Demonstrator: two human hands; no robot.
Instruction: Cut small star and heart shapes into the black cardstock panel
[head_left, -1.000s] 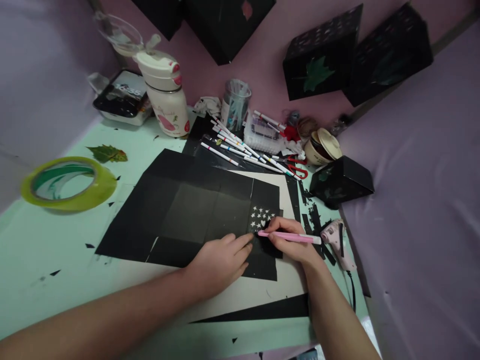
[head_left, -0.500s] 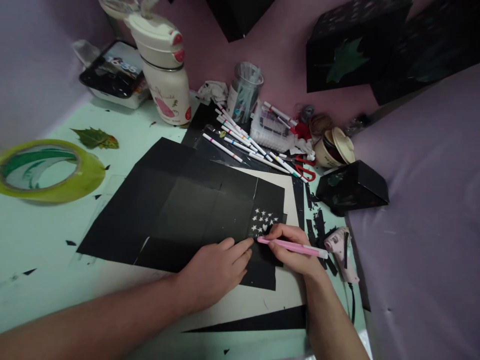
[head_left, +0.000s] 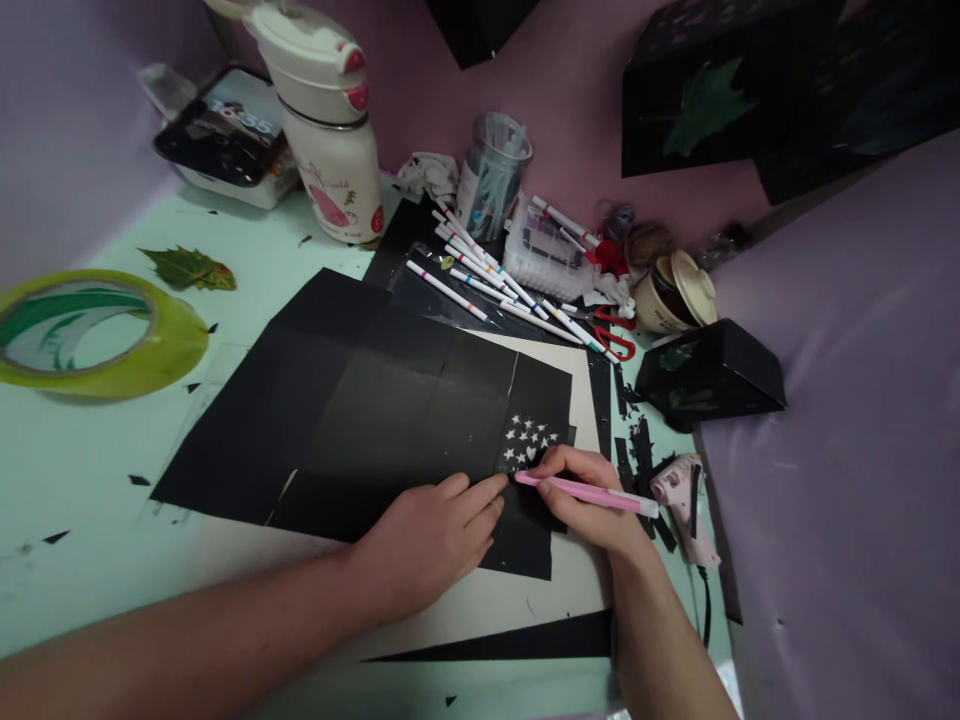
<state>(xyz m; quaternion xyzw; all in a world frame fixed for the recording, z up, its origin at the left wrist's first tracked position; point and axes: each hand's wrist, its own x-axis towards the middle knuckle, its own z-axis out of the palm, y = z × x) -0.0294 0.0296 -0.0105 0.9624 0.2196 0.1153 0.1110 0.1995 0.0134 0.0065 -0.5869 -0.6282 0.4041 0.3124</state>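
- Black paper (head_left: 360, 400) lying flat over a white sheet (head_left: 517, 605) on the counter (head_left: 97, 520); white stars (head_left: 516, 434) clustered toward its right end.
- Right hand (head_left: 589, 495): pinching a pink pen-shaped tool (head_left: 585, 491), tip just below the stars.
- Left hand (head_left: 427, 545): palm down on the paper, fingers slightly apart, index fingertip just beside the tool's tip.
- Beyond: loose markers (head_left: 448, 292), heaped.
- Far right: glue gun (head_left: 679, 487).
- Left: yellow tape roll (head_left: 176, 345), leaf (head_left: 187, 268) behind it.

Black sheet (head_left: 375, 390): lying flat, white stars (head_left: 523, 437) and a heart (head_left: 531, 454) at its right end!
Pink pen (head_left: 589, 493): slanting low, tip down just beside them!
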